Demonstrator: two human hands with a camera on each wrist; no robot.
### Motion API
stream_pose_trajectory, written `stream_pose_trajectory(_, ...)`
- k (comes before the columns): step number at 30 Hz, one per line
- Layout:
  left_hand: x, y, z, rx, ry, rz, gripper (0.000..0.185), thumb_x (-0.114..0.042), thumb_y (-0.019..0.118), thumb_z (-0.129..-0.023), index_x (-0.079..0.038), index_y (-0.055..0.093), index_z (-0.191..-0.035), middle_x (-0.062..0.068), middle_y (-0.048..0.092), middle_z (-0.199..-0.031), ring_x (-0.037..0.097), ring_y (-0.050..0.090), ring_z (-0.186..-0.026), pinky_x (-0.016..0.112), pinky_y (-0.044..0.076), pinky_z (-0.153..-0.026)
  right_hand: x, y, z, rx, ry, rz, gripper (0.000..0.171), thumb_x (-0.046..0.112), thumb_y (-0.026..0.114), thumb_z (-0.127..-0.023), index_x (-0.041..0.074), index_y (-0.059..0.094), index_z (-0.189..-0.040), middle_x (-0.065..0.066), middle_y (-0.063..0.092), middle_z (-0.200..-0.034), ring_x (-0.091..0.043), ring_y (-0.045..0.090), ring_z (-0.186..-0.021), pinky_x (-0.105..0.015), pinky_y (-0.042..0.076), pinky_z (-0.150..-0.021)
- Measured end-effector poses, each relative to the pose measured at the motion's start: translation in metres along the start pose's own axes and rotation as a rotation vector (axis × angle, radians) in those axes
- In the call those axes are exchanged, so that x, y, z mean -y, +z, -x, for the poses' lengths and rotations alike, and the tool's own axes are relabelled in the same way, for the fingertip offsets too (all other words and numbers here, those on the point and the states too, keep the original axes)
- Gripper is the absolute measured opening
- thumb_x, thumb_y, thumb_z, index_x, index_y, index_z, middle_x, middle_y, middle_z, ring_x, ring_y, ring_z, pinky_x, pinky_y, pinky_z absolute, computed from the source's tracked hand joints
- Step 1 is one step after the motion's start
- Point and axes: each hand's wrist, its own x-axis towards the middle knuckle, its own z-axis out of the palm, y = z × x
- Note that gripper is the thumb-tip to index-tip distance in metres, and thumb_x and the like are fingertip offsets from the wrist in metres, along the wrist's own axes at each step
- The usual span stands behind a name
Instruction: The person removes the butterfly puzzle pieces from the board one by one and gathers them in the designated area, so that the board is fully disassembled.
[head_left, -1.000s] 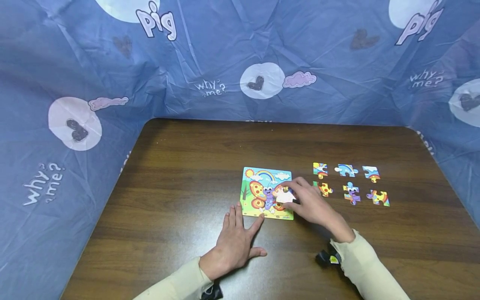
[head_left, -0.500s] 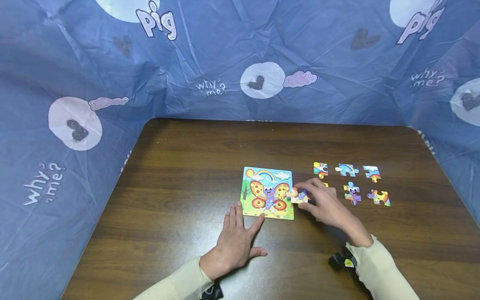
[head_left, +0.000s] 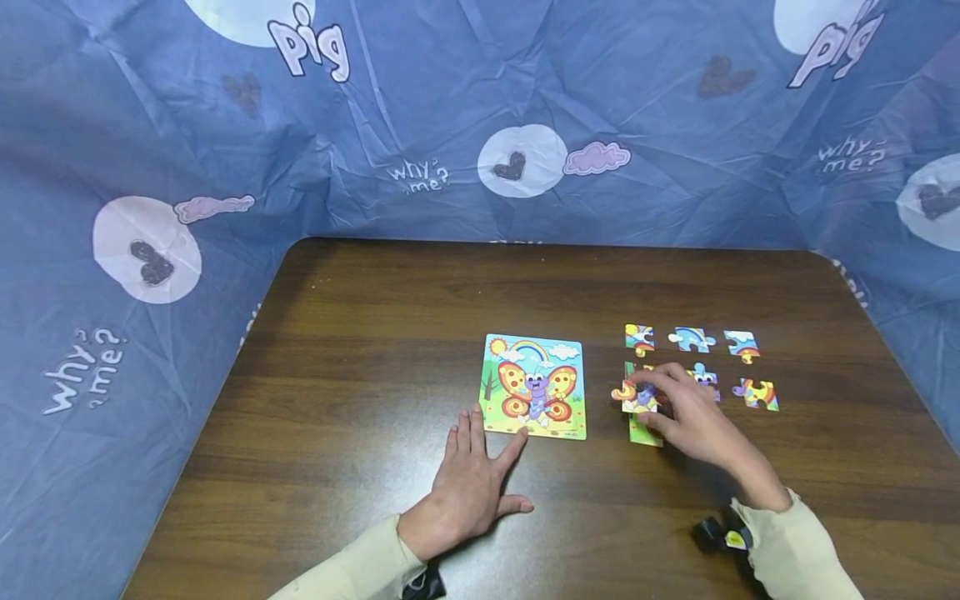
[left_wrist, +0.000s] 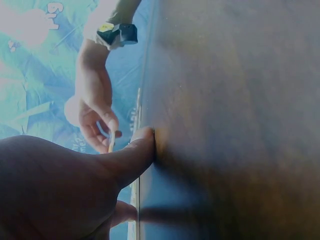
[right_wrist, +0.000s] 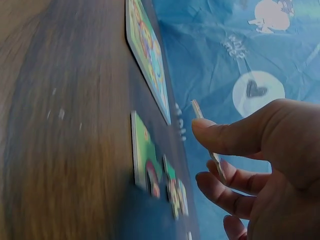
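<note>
My right hand [head_left: 697, 425] pinches a jigsaw puzzle piece [head_left: 639, 398] with an orange-red swirl and purple print, between thumb and fingers. In the right wrist view this piece is seen edge-on, raised off the table. From above it overlaps a green puzzle piece [head_left: 646, 432] lying on the table. My left hand [head_left: 468, 496] rests on the table with fingers spread, two fingertips right at the lower left edge of the butterfly puzzle board [head_left: 567, 414]. That board lies flat, printed with a butterfly, sun and rainbow.
Loose pieces lie in rows right of the board: a sun piece [head_left: 640, 337], a rainbow piece [head_left: 693, 338], a cloud piece [head_left: 742, 342] and a yellow-red wing piece [head_left: 759, 394]. The right hand partly covers a blue-purple piece [head_left: 705, 377]. Behind the table [head_left: 360, 333] hangs a blue printed cloth [head_left: 405, 92].
My right hand has carried the puzzle piece rightward from above the board to over the loose pieces, turning its printed side up into view. The left hand has stayed in place.
</note>
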Motion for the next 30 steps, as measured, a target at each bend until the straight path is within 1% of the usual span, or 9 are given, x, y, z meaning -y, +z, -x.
stream_pose_trajectory(2,0.000,0.000,0.000,0.001,0.000,0.003,0.087,-0.076,0.055,-0.082,-0.034,0.034,-0.155,0.041,0.031,-0.153,0.051,0.038,-0.143,0.053,0.038,-0.117,-0.003,-0.002,0.004,-0.005,0.016,0.000,0.047,0.007,0.078,-0.083,0.008,0.063,-0.128,-0.017,0.063,-0.116,-0.029,0.061,-0.097,-0.048,0.036,-0.081)
stream_pose_trajectory(4,0.000,0.000,0.000,0.001,0.000,0.006,0.087,-0.076,0.055,-0.082,-0.034,0.034,-0.155,0.041,0.031,-0.153,0.051,0.038,-0.143,0.053,0.038,-0.117,-0.007,-0.004,0.008,-0.017,0.026,0.004,0.046,0.008,0.078,-0.083,0.008,0.063,-0.127,-0.017,0.063,-0.116,-0.030,0.061,-0.098,-0.051,0.035,-0.082)
stream_pose_trajectory(10,-0.001,0.000,0.000,0.006,-0.001,0.010,0.087,-0.076,0.055,-0.082,-0.035,0.034,-0.155,0.041,0.030,-0.154,0.051,0.038,-0.143,0.053,0.038,-0.117,-0.019,-0.007,0.021,-0.079,0.000,0.034,0.046,0.006,0.080,-0.079,0.009,0.065,-0.122,-0.012,0.064,-0.109,-0.021,0.056,-0.089,-0.037,0.031,-0.076)
stream_pose_trajectory(13,-0.001,0.000,0.000,0.009,-0.003,0.007,0.087,-0.076,0.055,-0.082,-0.035,0.034,-0.155,0.041,0.030,-0.154,0.051,0.038,-0.143,0.053,0.038,-0.117,-0.025,-0.010,0.028,-0.100,-0.003,0.043,0.047,0.005,0.081,-0.078,0.009,0.064,-0.122,-0.013,0.064,-0.108,-0.021,0.055,-0.089,-0.037,0.032,-0.075)
stream_pose_trajectory(19,0.000,0.001,0.000,0.007,-0.001,-0.004,0.087,-0.076,0.055,-0.082,-0.035,0.034,-0.155,0.041,0.031,-0.153,0.051,0.038,-0.143,0.053,0.038,-0.117,-0.035,-0.014,0.040,-0.108,0.015,0.062,0.048,0.006,0.082,-0.077,0.009,0.065,-0.121,-0.015,0.064,-0.108,-0.022,0.055,-0.090,-0.045,0.036,-0.076)
stream_pose_trajectory(22,-0.001,0.001,0.000,0.004,0.000,-0.009,0.087,-0.076,0.055,-0.082,-0.035,0.034,-0.155,0.041,0.031,-0.153,0.050,0.039,-0.143,0.053,0.039,-0.116,-0.040,-0.014,0.045,-0.103,0.018,0.060,0.048,0.007,0.082,-0.076,0.009,0.065,-0.121,-0.017,0.064,-0.112,-0.024,0.056,-0.093,-0.052,0.037,-0.078)
stream_pose_trajectory(24,-0.001,0.001,0.000,0.000,0.001,-0.011,0.087,-0.076,0.055,-0.082,-0.035,0.034,-0.155,0.041,0.031,-0.153,0.050,0.039,-0.143,0.053,0.039,-0.116,-0.043,-0.013,0.048,-0.104,0.013,0.061,0.049,0.008,0.082,-0.075,0.009,0.065,-0.121,-0.017,0.064,-0.113,-0.023,0.056,-0.093,-0.050,0.037,-0.078)
stream_pose_trajectory(28,-0.001,0.001,0.000,-0.005,0.000,-0.020,0.087,-0.077,0.054,-0.082,-0.035,0.034,-0.155,0.040,0.032,-0.153,0.050,0.040,-0.142,0.053,0.039,-0.116,-0.048,-0.013,0.054,-0.124,-0.005,0.085,0.051,0.008,0.084,-0.073,0.009,0.066,-0.120,-0.010,0.065,-0.105,-0.012,0.051,-0.087,-0.038,0.035,-0.073)
stream_pose_trajectory(30,-0.001,0.001,0.000,-0.004,-0.001,-0.020,0.087,-0.077,0.054,-0.082,-0.035,0.034,-0.155,0.040,0.032,-0.153,0.050,0.040,-0.142,0.053,0.039,-0.116,-0.050,-0.013,0.057,-0.124,-0.006,0.094,0.050,0.008,0.084,-0.072,0.010,0.066,-0.119,-0.007,0.064,-0.103,-0.008,0.049,-0.085,-0.035,0.034,-0.072)
